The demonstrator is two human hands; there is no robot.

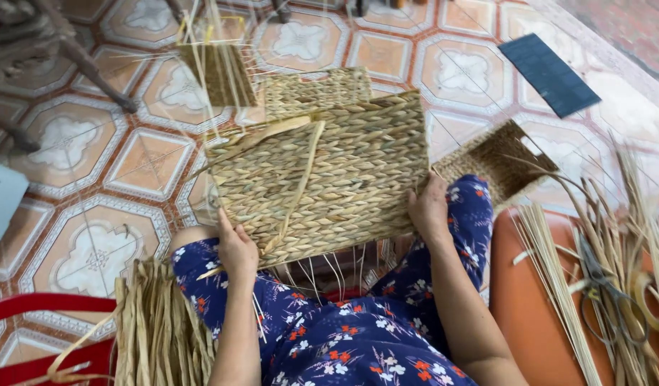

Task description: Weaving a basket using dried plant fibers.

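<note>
So the main thing here is a big woven basket (322, 179), chunky braided straw in a pale tan, boxy shape, tipped on its side across the person's knees. A flat loose strand (301, 179) runs down its face from the upper rim to the lower edge, and thin stiff spokes poke out underneath it.

The left hand (236, 246) grips the basket's lower left corner, fingers curled tight around the edge. The right hand (428, 207) holds the lower right corner, thumb on the face and fingers wrapped behind, so I can't tell how far those are spread.

Right of the basket there's a smaller woven tray (497, 163), darker inside, sitting at an angle and nearly touching the right hand. Beyond that, a flat dark blue rectangle (549, 73) lies on the tile, well apart from everything. Further right of the basket, an orange stool (529, 314) carries a bundle of thin straight reeds (554, 286), plus scissors (608, 293) tangled in loose dry stalks.

Lower left of the basket, a wad of flat dried leaves (158, 329) hangs next to the left knee, with a red plastic rim (29, 304) beside it.

Behind the basket's top edge stands a half-started frame (218, 71) with upright spokes. Patterned floor tiles (72, 143) left of the basket are mostly open.
</note>
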